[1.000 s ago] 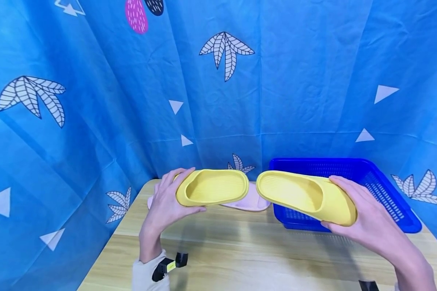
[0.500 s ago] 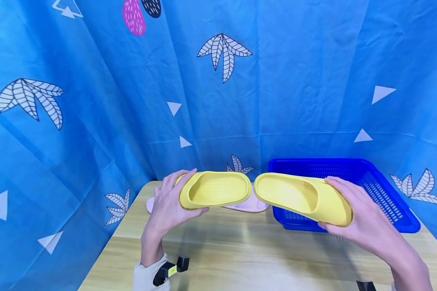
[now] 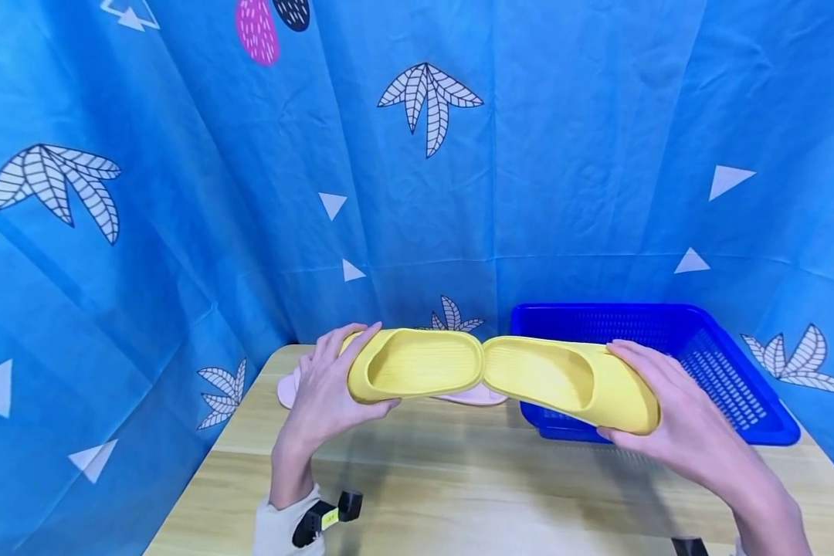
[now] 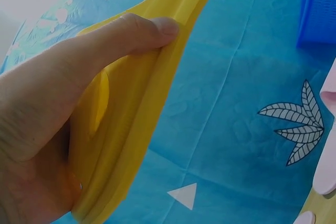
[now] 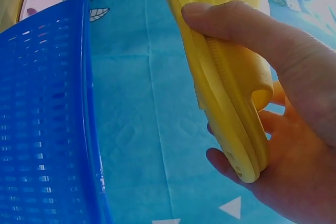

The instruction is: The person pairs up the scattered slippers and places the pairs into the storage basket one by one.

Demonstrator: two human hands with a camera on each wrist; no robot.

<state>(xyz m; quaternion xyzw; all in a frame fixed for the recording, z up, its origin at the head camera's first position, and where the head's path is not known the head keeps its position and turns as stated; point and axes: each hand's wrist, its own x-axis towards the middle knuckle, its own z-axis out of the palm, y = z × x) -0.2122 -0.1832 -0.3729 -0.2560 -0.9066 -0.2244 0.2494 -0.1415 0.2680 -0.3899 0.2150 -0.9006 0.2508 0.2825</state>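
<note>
Two yellow slippers are held up above the table, soles away from the head camera, heel ends meeting in the middle. My left hand (image 3: pixel 329 386) grips the left yellow slipper (image 3: pixel 424 363) by its toe end, thumb along the lower edge. My right hand (image 3: pixel 674 401) grips the right yellow slipper (image 3: pixel 542 374) by its toe end, and this one slants down to the right. The left wrist view shows the thumb pressed on the slipper's side (image 4: pixel 142 93). In the right wrist view, fingers and thumb wrap the other slipper (image 5: pixel 226 77).
Behind the right slipper stands a blue perforated basket (image 3: pixel 723 378) on the wooden table (image 3: pixel 459 479). Pink slippers (image 3: pixel 478 395) lie at the table's back, partly hidden by the yellow pair and my left hand. A blue patterned curtain (image 3: pixel 563 154) hangs behind.
The two yellow slippers have come together: the left one moved slightly right, the right one moved left, closing the gap between their heel ends. Both hands keep their grip.
</note>
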